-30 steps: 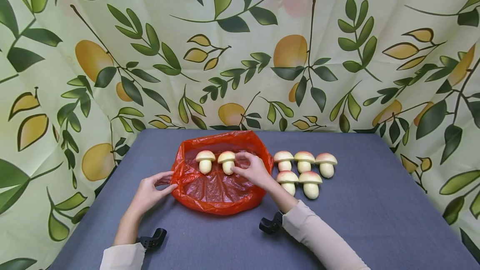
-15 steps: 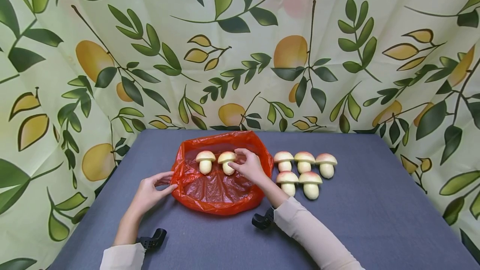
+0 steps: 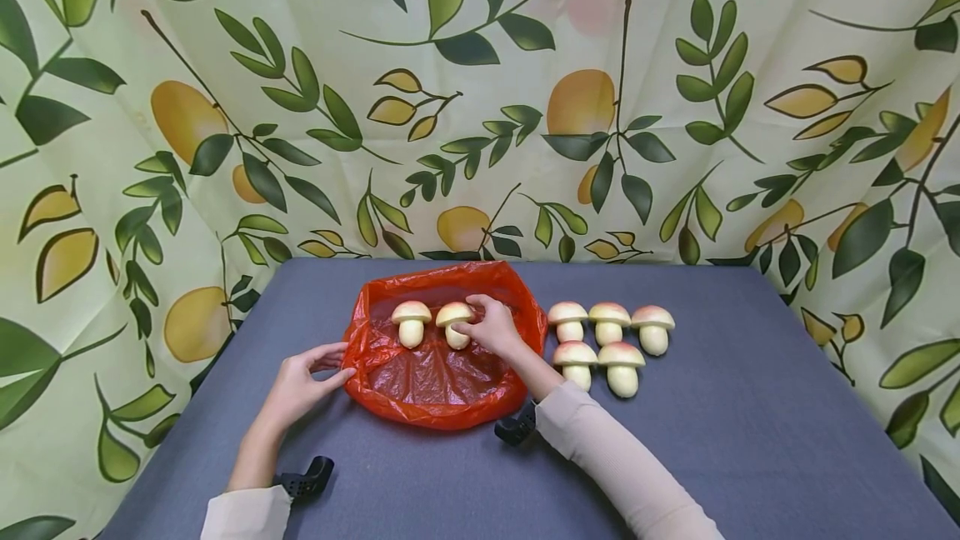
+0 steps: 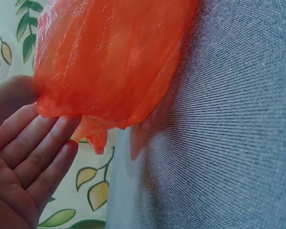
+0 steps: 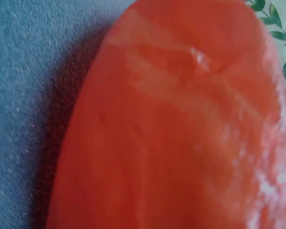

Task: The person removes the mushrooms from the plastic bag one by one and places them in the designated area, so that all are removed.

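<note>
Your left hand (image 3: 297,383), its grip apart, touches the red bag (image 3: 438,418) at its side, apparently to steady the mouth; your right hand (image 3: 495,328) pinches the right-hand mushroom (image 3: 453,310) inside.

a thin, crinkled red plastic bag (image 3: 442,417) sits with its mouth spread wide on the grey-blue counter (image 3: 750,423). inside, side by side and just apart, are a left mushroom (image 3: 411,329) and a right mushroom (image 3: 452,312), both with cream stems and pink-tinged caps. just right of the bag, five matching mushrooms (image 3: 622,371) sit close together, three behind two.
</note>
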{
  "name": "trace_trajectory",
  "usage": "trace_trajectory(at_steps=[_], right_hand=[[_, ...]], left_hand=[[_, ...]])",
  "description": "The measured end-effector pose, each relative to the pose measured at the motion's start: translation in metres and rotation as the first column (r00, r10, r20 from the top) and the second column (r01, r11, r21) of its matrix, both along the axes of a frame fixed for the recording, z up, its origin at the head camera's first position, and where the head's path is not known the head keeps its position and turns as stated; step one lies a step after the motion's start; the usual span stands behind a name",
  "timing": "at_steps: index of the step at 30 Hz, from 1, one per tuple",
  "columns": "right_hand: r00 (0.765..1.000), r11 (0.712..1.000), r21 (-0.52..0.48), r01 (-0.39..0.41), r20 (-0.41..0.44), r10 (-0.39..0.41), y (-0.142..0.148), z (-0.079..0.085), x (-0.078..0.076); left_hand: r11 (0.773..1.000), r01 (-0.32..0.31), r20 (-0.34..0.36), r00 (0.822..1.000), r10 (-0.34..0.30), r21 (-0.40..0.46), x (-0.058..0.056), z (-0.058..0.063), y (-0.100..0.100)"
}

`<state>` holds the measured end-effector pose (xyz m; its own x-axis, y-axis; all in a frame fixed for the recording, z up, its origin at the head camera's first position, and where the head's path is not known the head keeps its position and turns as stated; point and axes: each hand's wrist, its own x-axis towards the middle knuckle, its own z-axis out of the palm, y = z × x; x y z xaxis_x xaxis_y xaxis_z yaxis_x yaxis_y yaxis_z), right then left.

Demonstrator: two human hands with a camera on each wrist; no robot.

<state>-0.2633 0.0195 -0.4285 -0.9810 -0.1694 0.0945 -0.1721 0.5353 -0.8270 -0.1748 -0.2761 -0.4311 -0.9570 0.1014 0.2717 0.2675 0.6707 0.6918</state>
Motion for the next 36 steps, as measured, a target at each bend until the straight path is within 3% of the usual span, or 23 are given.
trace_trajectory(at_steps=[19, 36], right_hand=[[0.991, 0.999, 0.031, -0.019, 0.135, 0.015, -0.010, -0.013, -0.013], [0.993, 0.997, 0.077, -0.030, 0.119, 0.020, -0.014, -0.017, -0.007]], left_hand=[[1.000, 0.005, -0.004, 1.000, -0.005, 0.000, 0.000, -0.001, 0.000], [1.000, -0.009, 0.020, 1.000, 0.010, -0.014, 0.000, 0.000, 0.000]])
